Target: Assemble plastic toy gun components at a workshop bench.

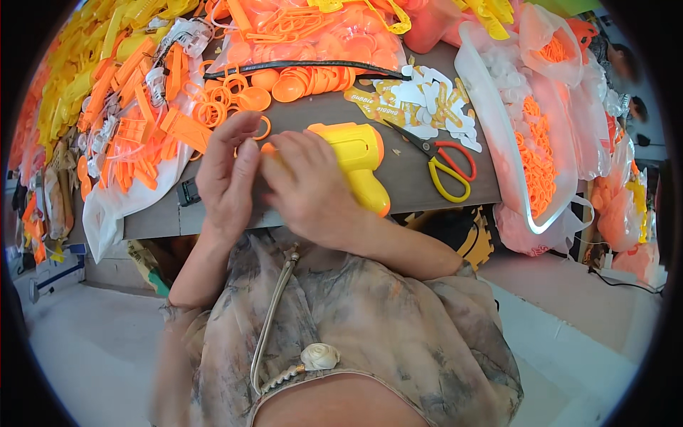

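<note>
A yellow toy gun [353, 151] with orange trim lies on the grey table at the middle, its handle pointing toward me. My right hand [311, 186] reaches across the gun's left end, fingers bent and smeared by motion. Orange shows beside those fingers; whether they grip it I cannot make out. Just left of it, my left hand [226, 174] is raised over the table edge, thumb and fingers apart, with nothing visible in it. Behind its fingertips are orange rings [211, 114]. Scissors [448, 165] with one red and one yellow handle lie open to the right of the gun.
Orange and yellow plastic parts [131, 92] heap up on the left. A bag of orange discs [313, 53] stands at the back, near paper labels [427, 99]. At right, a clear-walled bin [473, 64] holds orange pieces. A small black object [188, 192] lies by the front edge.
</note>
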The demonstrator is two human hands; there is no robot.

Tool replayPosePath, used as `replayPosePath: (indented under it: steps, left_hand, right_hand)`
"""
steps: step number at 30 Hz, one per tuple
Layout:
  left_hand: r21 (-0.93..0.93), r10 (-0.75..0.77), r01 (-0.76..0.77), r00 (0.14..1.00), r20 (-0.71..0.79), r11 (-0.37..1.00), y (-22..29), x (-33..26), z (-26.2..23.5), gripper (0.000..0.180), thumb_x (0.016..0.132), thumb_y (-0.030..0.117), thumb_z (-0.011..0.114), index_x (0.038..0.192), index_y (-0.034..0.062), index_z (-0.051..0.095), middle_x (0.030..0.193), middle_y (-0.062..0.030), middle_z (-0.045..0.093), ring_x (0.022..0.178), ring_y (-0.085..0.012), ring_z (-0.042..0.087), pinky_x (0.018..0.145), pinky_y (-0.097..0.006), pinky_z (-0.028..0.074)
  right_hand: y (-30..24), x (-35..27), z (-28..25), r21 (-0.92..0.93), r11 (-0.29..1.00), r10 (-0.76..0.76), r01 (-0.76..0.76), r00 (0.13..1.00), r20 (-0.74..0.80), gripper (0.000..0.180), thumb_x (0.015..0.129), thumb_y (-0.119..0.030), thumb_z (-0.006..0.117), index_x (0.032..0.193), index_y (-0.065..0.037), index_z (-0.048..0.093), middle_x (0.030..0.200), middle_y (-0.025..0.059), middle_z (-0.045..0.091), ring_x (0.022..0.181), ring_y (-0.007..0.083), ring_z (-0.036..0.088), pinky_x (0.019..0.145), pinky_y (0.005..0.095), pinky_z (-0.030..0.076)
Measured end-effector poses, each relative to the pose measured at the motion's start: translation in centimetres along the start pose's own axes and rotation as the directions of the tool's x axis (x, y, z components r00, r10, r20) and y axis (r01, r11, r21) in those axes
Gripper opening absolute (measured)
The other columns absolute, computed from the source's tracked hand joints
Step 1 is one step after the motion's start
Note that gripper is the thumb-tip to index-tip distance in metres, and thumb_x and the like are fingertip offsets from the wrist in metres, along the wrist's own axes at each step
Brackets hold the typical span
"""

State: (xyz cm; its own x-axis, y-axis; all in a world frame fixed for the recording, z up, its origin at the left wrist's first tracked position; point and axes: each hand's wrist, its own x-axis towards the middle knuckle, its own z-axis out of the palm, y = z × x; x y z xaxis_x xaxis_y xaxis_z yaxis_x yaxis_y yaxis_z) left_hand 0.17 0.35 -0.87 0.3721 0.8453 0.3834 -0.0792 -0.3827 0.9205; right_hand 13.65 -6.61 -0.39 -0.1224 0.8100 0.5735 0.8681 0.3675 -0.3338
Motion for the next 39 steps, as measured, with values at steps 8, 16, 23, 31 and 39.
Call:
replayPosePath:
  steps: [8,16,23,31,39]
  left_hand:
    - [0.404,0.186,-0.286,0.945,0.268,0.869,1.6,0.7,0.6,0.039,0.075,0.009,0.072,0.112,0.0013,0.061,0.117,-0.0161,0.057,0.106,-0.0306,0.055,0.089,-0.038,0.045]
    - [0.44,0.191,-0.294,0.945,0.264,0.849,1.7,1.5,0.5,0.029,0.075,0.008,0.072,0.102,0.0017,0.065,0.111,-0.0144,0.06,0.099,-0.0299,0.057,0.084,-0.037,0.046]
    - [0.221,0.135,-0.182,0.968,0.213,0.958,3.1,2.0,1.7,0.028,0.075,0.005,0.073,0.101,0.0005,0.064,0.101,-0.0133,0.062,0.089,-0.024,0.061,0.075,-0.032,0.049]
    - [0.134,0.003,-0.052,0.939,0.345,0.99,4.1,0.8,1.0,0.012,0.08,0.002,0.068,0.092,-0.0004,0.067,0.076,-0.0073,0.065,0.066,-0.0146,0.062,0.06,-0.025,0.05]
    - [-0.089,-0.263,0.309,0.905,0.333,0.947,3.8,0.2,0.2,0.006,0.089,0.004,0.06,0.092,-0.0022,0.061,0.078,-0.0026,0.063,0.07,-0.0057,0.057,0.06,-0.02,0.047]
  right_hand:
    - [18.9,2.0,-7.5,0.043,0.899,0.437,-0.436,0.898,-0.049,0.022,0.081,-0.014,0.064,0.099,-0.002,0.063,0.09,0.0102,0.063,0.081,0.0199,0.061,0.071,0.0316,0.048]
    - [20.7,1.7,-6.9,-0.23,0.885,0.426,-0.405,0.903,0.049,0.02,0.08,-0.018,0.067,0.093,-0.003,0.066,0.083,0.0075,0.064,0.072,0.0188,0.059,0.067,0.0321,0.046]
    - [9.4,3.0,-10.9,0.451,0.711,0.554,-0.539,0.825,0.112,0.006,0.08,-0.006,0.066,0.083,0.0,0.067,0.072,-0.0021,0.059,0.063,0.003,0.048,0.054,0.0193,0.036]
    - [3.5,0.6,-6.4,0.701,0.197,0.375,-0.686,0.713,0.592,0.01,0.081,-0.007,0.069,0.078,0.0,0.063,0.069,0.0004,0.059,0.057,0.0027,0.048,0.05,0.0179,0.036]
    - [4.9,2.9,-7.2,0.619,0.29,0.253,-0.73,0.682,0.686,0.01,0.081,-0.011,0.067,0.079,-0.001,0.066,0.066,-0.0004,0.06,0.052,0.0032,0.047,0.046,0.0187,0.035]
